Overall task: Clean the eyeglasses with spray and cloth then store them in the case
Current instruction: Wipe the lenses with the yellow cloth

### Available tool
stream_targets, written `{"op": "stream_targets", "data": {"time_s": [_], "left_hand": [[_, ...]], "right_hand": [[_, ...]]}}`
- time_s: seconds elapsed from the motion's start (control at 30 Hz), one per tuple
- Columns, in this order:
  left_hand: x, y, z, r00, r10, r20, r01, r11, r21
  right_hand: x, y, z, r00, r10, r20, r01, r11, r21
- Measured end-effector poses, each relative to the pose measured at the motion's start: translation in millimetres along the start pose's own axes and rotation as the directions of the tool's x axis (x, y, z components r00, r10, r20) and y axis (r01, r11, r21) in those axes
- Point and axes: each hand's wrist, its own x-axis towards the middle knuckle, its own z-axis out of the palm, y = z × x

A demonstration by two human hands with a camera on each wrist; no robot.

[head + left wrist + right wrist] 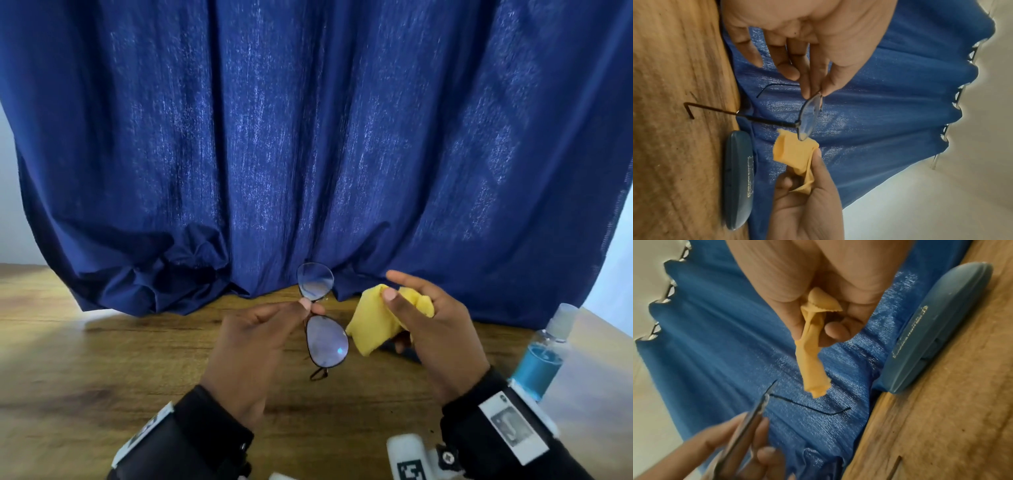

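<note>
Left hand [255, 337]: pinches the eyeglasses [327, 346] at the bridge, held above the worktop [102, 377].
Right hand [433, 329]: grips the yellow cloth [371, 325], just right of the lenses.
Case [739, 178]: closed, on the worktop beneath the right hand.
Spray bottle [543, 356]: upright, right of the right hand.

Both forearms are covered by black long sleeves [205, 431] ending at the wrists, the left cuff showing a small round button or snap near its edge. Each wrist carries a white strapped-on unit: the left wrist unit [145, 433] shows a black-and-white patterned marker, the right wrist unit [513, 423] a white panel with a grey square print. A white block [409, 459] below the right wrist bears a black square marker beside a dark round knob. The left hand [253, 346] and right hand [435, 335] are bare, without rings.
</note>
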Motion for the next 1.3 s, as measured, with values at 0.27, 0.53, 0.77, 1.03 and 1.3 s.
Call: {"op": "stream_targets", "data": {"time_s": [0.27,0.53,0.77,1.03,1.3], "left_hand": [[-3,-4,3,0.999,-0.003,-0.047,0.002,1.0,-0.021],[4,-11,-3,0.995,-0.082,-0.061,0.073,0.987,-0.141],[-2,-13,3,0.997,-0.073,0.023,0.076,0.981,-0.179],[-6,-15,8,0.991,0.062,0.116,-0.033,0.972,-0.234],[-6,-19,10,0.981,0.13,0.143,-0.093,0.966,-0.24]], "right_hand": [[-29,-9,23,0.844,-0.449,0.292,0.534,0.746,-0.397],[-30,-17,18,0.719,-0.438,0.54,0.675,0.624,-0.393],[-24,-13,17,0.793,-0.47,0.388,0.605,0.679,-0.415],[-28,-14,21,0.896,-0.264,0.356,0.371,0.886,-0.277],[-28,-12,20,0.918,-0.131,0.375,0.218,0.955,-0.201]]}}
